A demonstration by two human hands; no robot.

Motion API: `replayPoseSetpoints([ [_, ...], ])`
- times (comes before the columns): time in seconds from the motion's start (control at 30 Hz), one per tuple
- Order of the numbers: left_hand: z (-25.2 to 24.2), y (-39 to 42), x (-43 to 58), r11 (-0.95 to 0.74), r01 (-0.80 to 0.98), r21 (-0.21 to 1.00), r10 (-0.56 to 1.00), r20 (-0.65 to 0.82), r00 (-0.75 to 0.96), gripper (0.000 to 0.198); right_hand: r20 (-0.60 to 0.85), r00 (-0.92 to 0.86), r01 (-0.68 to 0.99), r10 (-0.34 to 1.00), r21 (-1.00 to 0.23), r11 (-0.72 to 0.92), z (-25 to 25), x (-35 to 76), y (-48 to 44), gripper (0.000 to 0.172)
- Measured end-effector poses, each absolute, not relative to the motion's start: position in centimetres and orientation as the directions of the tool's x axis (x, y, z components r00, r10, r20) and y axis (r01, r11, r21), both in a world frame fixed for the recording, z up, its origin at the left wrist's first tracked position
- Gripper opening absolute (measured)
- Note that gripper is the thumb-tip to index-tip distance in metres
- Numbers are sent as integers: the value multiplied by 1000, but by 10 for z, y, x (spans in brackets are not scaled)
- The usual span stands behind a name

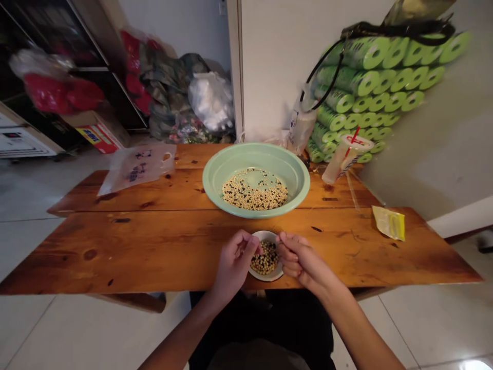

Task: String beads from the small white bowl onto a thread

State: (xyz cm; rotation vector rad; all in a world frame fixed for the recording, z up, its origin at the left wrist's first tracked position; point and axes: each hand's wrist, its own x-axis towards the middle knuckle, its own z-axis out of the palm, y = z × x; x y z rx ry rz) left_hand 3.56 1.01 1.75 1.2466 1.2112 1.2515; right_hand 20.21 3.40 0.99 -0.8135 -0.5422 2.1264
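A small white bowl of pale and dark beans sits at the near edge of the wooden table. My left hand curls over the bowl's left rim, fingers pinched together above the beans. My right hand is at the right rim, its fingers also pinched close; what either pinch holds is too small to see. Just beyond stands a large mint-green basin with many pale and dark beans spread across its bottom.
A clear plastic bag lies at the table's back left. A plastic cup with a red straw and a stack of green rolls stand at back right. A yellow packet lies at the right. Bags and boxes crowd the floor behind.
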Motion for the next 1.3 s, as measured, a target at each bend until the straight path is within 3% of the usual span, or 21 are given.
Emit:
replayPoseSetpoints([
  [0.23,12,-1,47,-84,66,994,996,85,-20,27,-446,-490,-541,749,-519,-662,-9,193,39,30],
  [0.4,7,-15,50,-115,101,988,993,118,-17,28,-504,-455,-521,734,-518,-678,-12,186,38,22],
  [0.63,6,-34,56,-59,1,998,992,59,-109,27,-452,-428,-520,783,-585,-622,-7,197,26,26],
  [0.73,12,-38,58,-117,-39,992,980,109,-166,20,-383,-455,-549,804,-590,-592,7,201,15,21],
  [0.83,24,-41,58,-188,-3,982,969,185,-166,14,-308,-481,-597,821,-571,-564,22,202,3,10],
  [1.0,41,-44,57,-204,81,976,977,208,-46,12,-344,-434,-632,833,-543,-554,30,200,-10,14],
  [1.3,41,-41,52,-218,148,965,972,229,-57,17,-350,-381,-659,856,-546,-517,33,194,-14,10],
])
